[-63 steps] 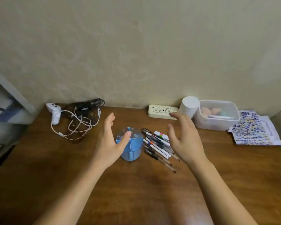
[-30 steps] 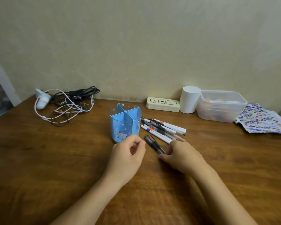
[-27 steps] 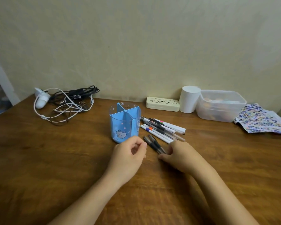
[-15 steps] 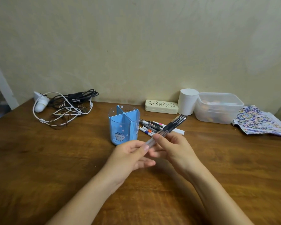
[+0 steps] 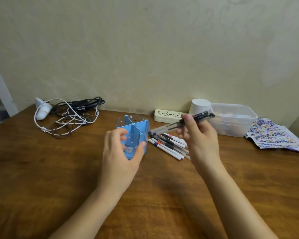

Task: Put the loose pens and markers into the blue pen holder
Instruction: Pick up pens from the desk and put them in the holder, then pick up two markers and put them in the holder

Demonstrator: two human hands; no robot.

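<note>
The blue pen holder (image 5: 136, 130), round with inner dividers and a cat sticker, stands mid-table. My left hand (image 5: 121, 156) curls around its near side, thumb and fingers touching the wall. My right hand (image 5: 199, 138) is raised to the right of the holder and grips a bunch of black-capped pens (image 5: 178, 124), held nearly level with their tips pointing left toward the holder's rim. Several loose pens and markers (image 5: 169, 145) lie on the wood between the holder and my right wrist.
A tangle of white and black cables (image 5: 67, 116) with a white charger lies at the back left. A cream case (image 5: 169, 115), a white cup (image 5: 199, 106) and a clear plastic box (image 5: 231, 118) line the wall. A patterned sheet (image 5: 273, 133) lies at the far right.
My right hand picked pens off the table and lifted them up and right. My left hand let go of their tips and moved onto the holder's side.
</note>
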